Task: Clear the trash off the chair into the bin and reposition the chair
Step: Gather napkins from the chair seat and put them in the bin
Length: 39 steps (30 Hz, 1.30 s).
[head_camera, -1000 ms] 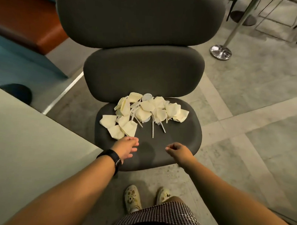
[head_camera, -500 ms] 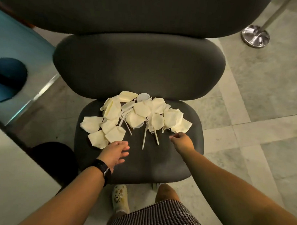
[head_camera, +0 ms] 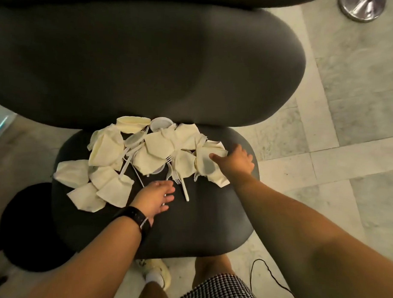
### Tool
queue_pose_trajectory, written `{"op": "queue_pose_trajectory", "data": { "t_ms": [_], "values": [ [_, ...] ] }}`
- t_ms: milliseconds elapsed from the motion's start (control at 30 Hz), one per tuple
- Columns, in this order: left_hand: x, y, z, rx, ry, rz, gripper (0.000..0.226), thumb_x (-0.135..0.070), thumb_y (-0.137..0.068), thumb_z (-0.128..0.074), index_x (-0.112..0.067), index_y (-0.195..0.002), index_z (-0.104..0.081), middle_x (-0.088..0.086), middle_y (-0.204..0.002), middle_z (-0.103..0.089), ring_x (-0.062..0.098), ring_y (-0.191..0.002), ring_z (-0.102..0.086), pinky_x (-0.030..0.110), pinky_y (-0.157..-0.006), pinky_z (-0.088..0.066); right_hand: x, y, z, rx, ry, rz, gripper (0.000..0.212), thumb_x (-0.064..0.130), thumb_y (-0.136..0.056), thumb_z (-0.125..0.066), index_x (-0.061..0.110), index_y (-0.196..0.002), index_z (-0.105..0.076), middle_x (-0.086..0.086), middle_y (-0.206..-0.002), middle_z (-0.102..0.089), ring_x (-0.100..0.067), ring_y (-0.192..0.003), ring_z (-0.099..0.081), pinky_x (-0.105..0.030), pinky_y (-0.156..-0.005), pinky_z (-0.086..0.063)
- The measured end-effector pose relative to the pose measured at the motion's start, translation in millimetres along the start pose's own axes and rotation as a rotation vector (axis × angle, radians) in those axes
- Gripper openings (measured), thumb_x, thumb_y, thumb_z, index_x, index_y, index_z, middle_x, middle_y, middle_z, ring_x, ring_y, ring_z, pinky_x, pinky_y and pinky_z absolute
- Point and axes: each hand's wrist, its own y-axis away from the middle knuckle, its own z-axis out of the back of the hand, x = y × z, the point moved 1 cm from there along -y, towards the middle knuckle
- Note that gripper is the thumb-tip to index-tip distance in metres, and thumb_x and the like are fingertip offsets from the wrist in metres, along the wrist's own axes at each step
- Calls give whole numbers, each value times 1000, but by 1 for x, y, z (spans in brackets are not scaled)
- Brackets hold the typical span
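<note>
A dark grey chair fills the view, its seat in front of me and its backrest behind. On the seat's rear half lies the trash: several cream paper napkins, white plastic forks and small round white lids. My left hand, a black watch on its wrist, lies flat near the fork handles with loosely bent fingers; a white bit shows under them. My right hand rests on the rightmost napkin, thumb stretched across it. No bin is in view.
A black round object stands on the floor left of the seat. A chrome post base sits at the top right. A thin black cable trails over the tiled floor by my feet.
I have leaned in closer over the chair. My right hand moved forward onto the right end of the napkin pile. My left hand slid forward to the forks.
</note>
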Motion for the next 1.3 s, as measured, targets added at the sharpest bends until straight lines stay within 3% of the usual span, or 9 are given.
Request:
{"op": "queue_pose_trajectory", "data": {
  "t_ms": [200, 333, 533, 633, 733, 933, 1033, 1167, 1300],
  "values": [
    [-10, -10, -15, 9, -32, 22, 21, -27, -98, -49, -18, -117, -54, 3, -118, -61, 21, -113, -57, 38, -95, -43, 4, -14, -9, 9, -32, 33, 54, 42, -86, -66, 23, -134, -48, -5, -136, -53, -30, -129, -40, -44, -105, -33],
    [-17, -13, -24, 25, -49, 22, 10, -26, -98, -48, -22, -105, -54, 2, -121, -59, 18, -108, -57, 38, -95, -43, -2, -2, -1, -34, -348, 76, 26, 24, -94, -57, 20, -119, -60, -5, -117, -63, -27, -114, -53, -37, -97, -42],
    [-16, -13, -31, 89, 17, 3, 52, -35, -85, -68, -28, -131, -45, -1, -125, -57, 19, -116, -52, 43, -93, -45, -9, 41, -5, 280, -877, 35, 10, 7, -91, -62, 16, -95, -63, -7, -94, -64, -19, -85, -58, -30, -75, -50],
    [-14, -11, -35, 154, 141, 17, 40, -25, -87, -67, -23, -125, -54, 5, -116, -67, 21, -105, -62, 38, -79, -52, -8, 63, -14, 483, -1022, 19, 11, 1, -92, -59, 12, -93, -63, -6, -87, -63, -17, -75, -58, -22, -59, -49],
    [-10, -12, -32, 138, 214, 18, 29, -16, -90, -62, -19, -119, -59, 8, -110, -69, 24, -102, -64, 41, -80, -54, -9, 66, -17, 470, -982, 25, 6, 8, -91, -63, 10, -96, -64, -5, -94, -65, -19, -85, -61, -26, -69, -54],
    [-1, -15, -20, 52, 245, 26, 19, -13, -91, -60, -22, -108, -58, 3, -104, -67, 20, -93, -62, 39, -74, -52, -35, 17, -6, -113, -112, 165, 54, 44, -79, -73, 26, -126, -55, -5, -128, -51, -28, -119, -45, -41, -101, -37],
    [2, -14, -14, 14, 262, 25, 22, -13, -91, -60, -20, -112, -57, 4, -105, -65, 24, -99, -60, 41, -80, -52, -45, -2, -10, 10, 101, 138, 67, 45, -79, -72, 25, -137, -44, -5, -135, -51, -30, -124, -43, -41, -103, -35],
    [9, -7, -2, -8, 279, 27, 30, -15, -91, -62, -18, -120, -57, 6, -114, -65, 26, -105, -60, 42, -81, -52, -53, -1, -23, 127, 104, 46, 44, 31, -84, -66, 23, -125, -52, -7, -123, -61, -30, -117, -51, -40, -97, -42],
    [21, 6, 19, -66, 305, 40, 34, -17, -88, -65, -19, -120, -58, 6, -118, -66, 27, -108, -61, 47, -89, -51, -53, 19, -35, 184, 46, -67, 58, 47, -77, -73, 22, -124, -52, -6, -125, -56, -30, -118, -52, -45, -100, -45]
  ]
}}
